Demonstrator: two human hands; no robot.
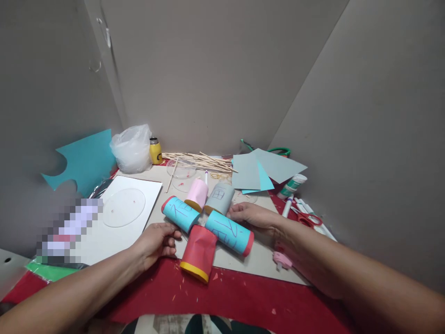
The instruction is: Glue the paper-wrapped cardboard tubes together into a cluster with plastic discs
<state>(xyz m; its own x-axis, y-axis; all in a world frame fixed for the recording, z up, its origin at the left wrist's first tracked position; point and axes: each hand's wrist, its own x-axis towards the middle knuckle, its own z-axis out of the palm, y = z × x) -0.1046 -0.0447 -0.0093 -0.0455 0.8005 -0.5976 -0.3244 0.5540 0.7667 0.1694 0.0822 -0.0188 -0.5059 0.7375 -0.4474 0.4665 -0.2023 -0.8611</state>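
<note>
Several paper-covered tubes lie grouped in front of me. There is a red tube [199, 250] with a yellow rim, a left blue tube [181, 213] and a right blue tube [227, 232] with red ends and pen marks, a grey tube [220, 197] with a drawn window, and a pink tube [197, 194]. My left hand [158, 243] has curled fingers close to the left blue and red tubes. Beside the grey tube and right blue tube, my right hand [248, 214] has fingertips drawn together, partly hidden. What either hand grips does not show clearly.
Wooden sticks [201, 162], a yellow jar [155, 152] and a plastic bag [131, 148] line the back. Grey sheets [246, 171], a glue bottle [291, 186] and red scissors [309, 220] lie right. A clear disc [124, 208] rests on white board [149, 190] at left.
</note>
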